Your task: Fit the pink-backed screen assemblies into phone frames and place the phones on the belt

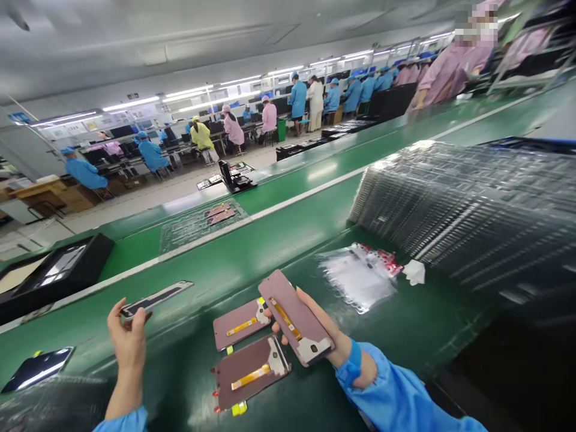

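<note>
My left hand (128, 336), raised at the left, pinches the near end of a thin flat panel (164, 296) that has a dark face and a silvery edge. In my right hand (324, 318) is a phone screen (294, 318), its pinkish-brown back turned up, with an orange flex cable and a pale strip at the lower end. Left of it on the green bench lie two similar phone screens, an upper one (229, 329) and a lower one (252, 375), both back up with yellow tabs. Red tabs line the lower one's left edge.
Clear plastic trays (468, 204) form a tall stack at right, beside clear film pieces (360, 276) with red tabs. A clear tray (202, 225) holding brown panels is on the green belt. Black bins (54, 270) and a dark screen (38, 366) are at left. Co-workers sit beyond.
</note>
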A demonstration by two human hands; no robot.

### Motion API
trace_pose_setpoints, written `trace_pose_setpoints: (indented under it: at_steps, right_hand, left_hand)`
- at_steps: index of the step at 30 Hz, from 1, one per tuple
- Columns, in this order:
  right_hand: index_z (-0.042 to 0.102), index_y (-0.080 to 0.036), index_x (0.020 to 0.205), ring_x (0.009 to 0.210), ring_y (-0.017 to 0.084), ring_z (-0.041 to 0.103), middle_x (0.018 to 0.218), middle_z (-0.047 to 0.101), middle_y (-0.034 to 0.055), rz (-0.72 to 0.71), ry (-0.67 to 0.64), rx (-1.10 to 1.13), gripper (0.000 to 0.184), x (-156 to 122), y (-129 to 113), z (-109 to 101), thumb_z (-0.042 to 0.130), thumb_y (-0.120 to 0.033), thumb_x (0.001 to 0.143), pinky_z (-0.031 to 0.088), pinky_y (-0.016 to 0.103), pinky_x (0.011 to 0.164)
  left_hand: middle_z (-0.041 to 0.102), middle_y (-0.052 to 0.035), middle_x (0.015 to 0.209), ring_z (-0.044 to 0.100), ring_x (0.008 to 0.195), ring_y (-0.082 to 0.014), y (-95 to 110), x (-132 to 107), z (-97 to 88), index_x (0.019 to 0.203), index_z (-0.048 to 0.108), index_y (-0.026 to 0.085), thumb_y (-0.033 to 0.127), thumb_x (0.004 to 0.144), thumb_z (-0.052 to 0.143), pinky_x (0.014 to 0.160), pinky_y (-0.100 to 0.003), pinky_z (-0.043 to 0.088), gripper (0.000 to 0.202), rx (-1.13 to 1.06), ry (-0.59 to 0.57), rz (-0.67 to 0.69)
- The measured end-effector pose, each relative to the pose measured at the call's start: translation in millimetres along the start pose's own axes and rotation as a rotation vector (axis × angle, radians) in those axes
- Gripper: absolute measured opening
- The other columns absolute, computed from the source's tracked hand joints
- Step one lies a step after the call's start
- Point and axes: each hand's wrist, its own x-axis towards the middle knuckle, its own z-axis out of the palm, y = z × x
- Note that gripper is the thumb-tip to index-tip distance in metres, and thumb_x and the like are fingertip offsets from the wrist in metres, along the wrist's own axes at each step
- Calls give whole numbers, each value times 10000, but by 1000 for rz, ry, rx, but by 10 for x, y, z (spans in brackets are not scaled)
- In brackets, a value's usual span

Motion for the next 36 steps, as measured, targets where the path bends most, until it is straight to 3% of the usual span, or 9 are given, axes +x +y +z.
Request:
trace_pose_setpoints:
  at_steps: [2, 4, 6, 9, 13, 19, 27, 31, 36]
  right_hand:
    - [642, -140, 1214, 943, 207, 680, 1258, 618, 145, -77, 36, -66, 578, -103, -14, 126, 607, -621, 894, 588, 296, 739]
    - [605, -204, 1275, 1069, 228, 651, 1296, 602, 121, -171, 51, -143, 545, -186, -22, 216, 697, -548, 862, 573, 320, 826]
    - [551, -247, 1343, 1139, 235, 623, 1348, 570, 116, -256, 40, -246, 579, -244, -24, 260, 734, -494, 852, 552, 332, 883]
    - [464, -272, 1436, 1191, 232, 594, 1410, 518, 124, -368, -21, -461, 654, -300, -12, 257, 715, -495, 874, 522, 360, 965]
    - [438, -258, 1475, 1246, 237, 548, 1441, 471, 135, -475, -105, -862, 641, -359, 20, 229, 659, -485, 918, 478, 396, 1045]
    - [490, -211, 1456, 1355, 275, 446, 1462, 430, 162, -525, -193, -1322, 638, -405, 42, 271, 665, -480, 905, 378, 424, 1133]
    - [519, -187, 1433, 1323, 260, 470, 1424, 450, 167, -433, -271, -1395, 619, -429, 16, 306, 661, -466, 898, 401, 400, 1107]
    - [521, -188, 1432, 1318, 266, 470, 1416, 453, 168, -415, -290, -1420, 621, -437, 37, 303, 657, -474, 898, 410, 399, 1095]
    - [501, -202, 1450, 1335, 274, 450, 1436, 432, 167, -460, -299, -1486, 639, -444, 123, 331, 661, -485, 900, 411, 402, 1097]
  left_hand:
    - [533, -18, 1059, 624, 959, -233, 154, -304, 29, 1339, 466, 317, 569, 709, 646, 806, -454, 587, 702, -339, -8, -144]
    - [607, 1, 1006, 677, 938, -268, 288, -646, 76, 1284, 537, 344, 578, 704, 689, 764, -412, 585, 644, -605, -44, -318]
    - [676, -10, 1034, 693, 953, -296, 390, -1002, 132, 1232, 603, 321, 595, 664, 748, 781, -407, 585, 647, -704, -122, -462]
    - [697, -61, 1170, 660, 1098, -315, 487, -1488, 211, 1275, 601, 295, 564, 644, 804, 879, -383, 571, 716, -790, -357, -619]
    - [626, -74, 1333, 634, 1148, -328, 545, -1872, 273, 1396, 496, 335, 524, 612, 841, 898, -411, 567, 877, -810, -564, -701]
    - [611, -93, 1342, 579, 1232, -337, 544, -1958, 292, 1388, 524, 305, 544, 625, 840, 994, -384, 514, 859, -828, -733, -548]
    - [555, -118, 1411, 497, 1322, -344, 492, -1975, 295, 1425, 505, 258, 521, 654, 832, 1097, -391, 428, 878, -795, -774, -432]
    - [529, -103, 1447, 486, 1340, -323, 432, -1982, 323, 1437, 497, 288, 505, 682, 824, 1103, -362, 428, 851, -777, -820, -364]
    - [517, -61, 1465, 461, 1373, -294, 551, -2001, 374, 1411, 520, 364, 464, 703, 830, 1117, -335, 421, 779, -766, -896, -308]
